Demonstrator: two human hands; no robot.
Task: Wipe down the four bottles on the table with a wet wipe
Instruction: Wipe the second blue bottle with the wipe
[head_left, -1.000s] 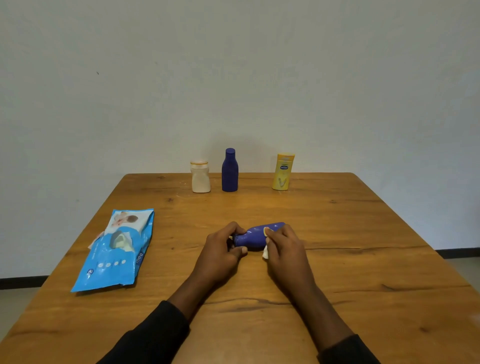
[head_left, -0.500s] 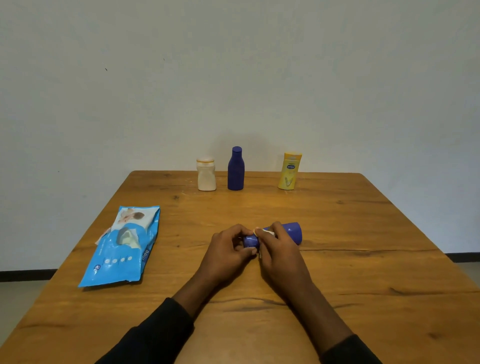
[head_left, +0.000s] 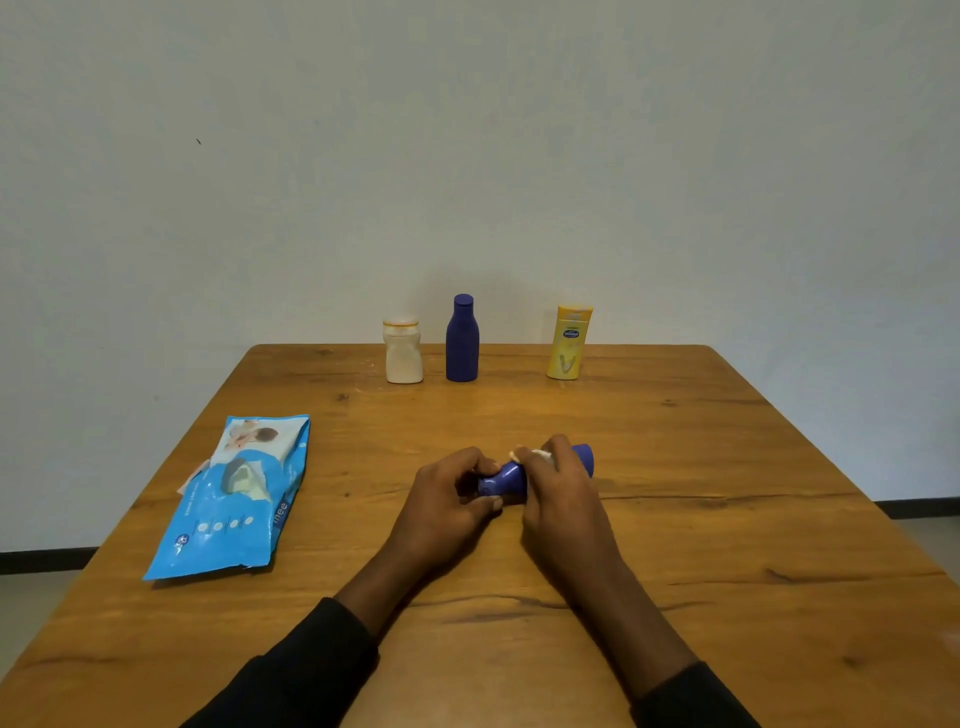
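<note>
The wipe pack (head_left: 228, 493) lies at the left, well apart from the work. The left hand (head_left: 447, 504) pinches the narrow end of the small blue bottle (head_left: 506, 480), which is turned on its side at mid-table. The right hand (head_left: 561, 493) curls round its body, pressing the wet wipe (head_left: 535, 453) against it (only a scrap shows). Wet and smooth, the bottle could twist out of that light pinch and roll away.
</note>
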